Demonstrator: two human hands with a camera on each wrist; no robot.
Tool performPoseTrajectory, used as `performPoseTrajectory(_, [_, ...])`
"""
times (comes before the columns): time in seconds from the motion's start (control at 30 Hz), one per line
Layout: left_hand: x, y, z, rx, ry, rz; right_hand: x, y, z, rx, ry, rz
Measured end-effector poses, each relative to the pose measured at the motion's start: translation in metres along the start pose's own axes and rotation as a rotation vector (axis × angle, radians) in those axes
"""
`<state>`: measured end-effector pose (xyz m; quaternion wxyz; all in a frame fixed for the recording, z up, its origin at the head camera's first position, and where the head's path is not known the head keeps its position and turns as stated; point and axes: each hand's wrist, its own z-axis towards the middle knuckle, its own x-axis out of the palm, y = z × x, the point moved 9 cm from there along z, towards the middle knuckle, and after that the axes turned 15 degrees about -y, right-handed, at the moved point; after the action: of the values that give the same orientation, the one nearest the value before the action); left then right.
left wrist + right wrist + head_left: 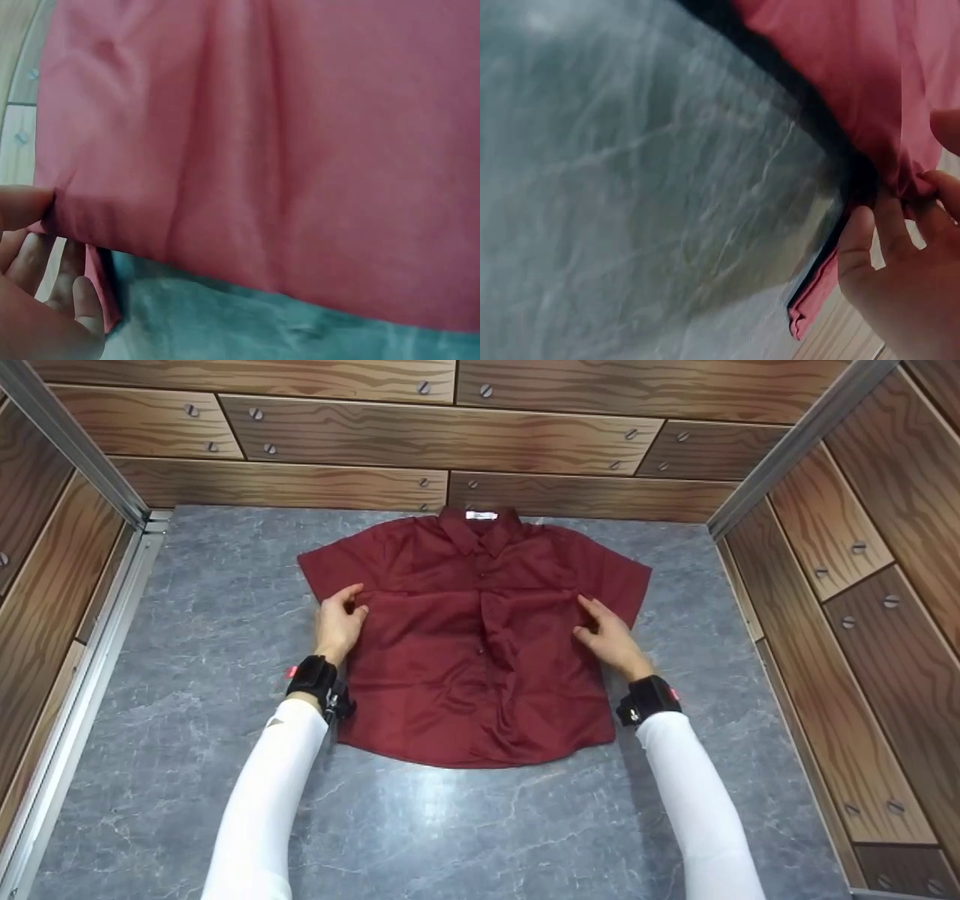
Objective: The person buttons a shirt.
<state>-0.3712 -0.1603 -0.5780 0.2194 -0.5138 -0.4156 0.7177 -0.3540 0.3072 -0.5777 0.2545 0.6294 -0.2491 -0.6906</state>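
A dark red short-sleeved button-up shirt (420, 652) lies spread front up, collar at the far end, with creases down its middle. At its left side, below the sleeve, my left hand (339, 624) holds the edge. The left wrist view shows the thumb over the cloth (247, 150) and fingers (30, 262) under it. Opposite, my right hand (609, 641) grips the right side below the other sleeve. In the right wrist view, bunched cloth (870, 97) is pinched by the fingertips (934, 184).
The shirt lies on a grey marbled tabletop (465, 825). Wood-patterned panels (360, 431) rise at the back and both sides, with metal rails (810, 442) at the corners. A white label (481, 516) shows inside the collar. Both wrists wear black camera straps (313, 676).
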Motion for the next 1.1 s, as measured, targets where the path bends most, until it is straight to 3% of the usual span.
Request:
performPoseTrajectory(0.13, [0.007, 0.0, -0.004, 0.05, 0.033, 0.074, 0.004, 0.006, 0.001, -0.056, -0.03, -0.197])
performPoseTrajectory(0.23, [0.005, -0.006, -0.009, 0.136, -0.027, 0.131, -0.001, 0.018, -0.002, -0.111, -0.157, -0.352])
performPoseTrajectory(0.33, [0.0, -0.023, -0.019, 0.313, -0.128, 0.187, -0.009, 0.039, -0.01, -0.19, -0.336, -0.442])
performPoseTrajectory(0.4, [0.001, -0.04, -0.03, 0.465, -0.155, 0.208, -0.009, 0.057, -0.016, -0.274, -0.405, -0.448])
performPoseTrajectory(0.5, [0.014, -0.062, -0.052, 0.672, -0.082, 0.215, 0.009, 0.079, -0.024, -0.392, -0.332, -0.409])
performPoseTrajectory(0.6, [0.034, -0.075, -0.074, 0.781, 0.057, 0.205, 0.03, 0.09, -0.034, -0.405, -0.19, -0.344])
performPoseTrajectory(0.67, [0.046, -0.078, -0.087, 0.818, 0.133, 0.207, 0.039, 0.093, -0.04, -0.384, -0.162, -0.307])
performPoseTrajectory(0.83, [0.067, -0.087, -0.114, 0.826, 0.28, 0.219, 0.048, 0.112, -0.055, -0.401, -0.211, -0.272])
performPoseTrajectory(1.1, [0.108, -0.105, -0.15, 0.69, 0.465, 0.235, 0.065, 0.115, -0.055, -0.317, -0.16, -0.311])
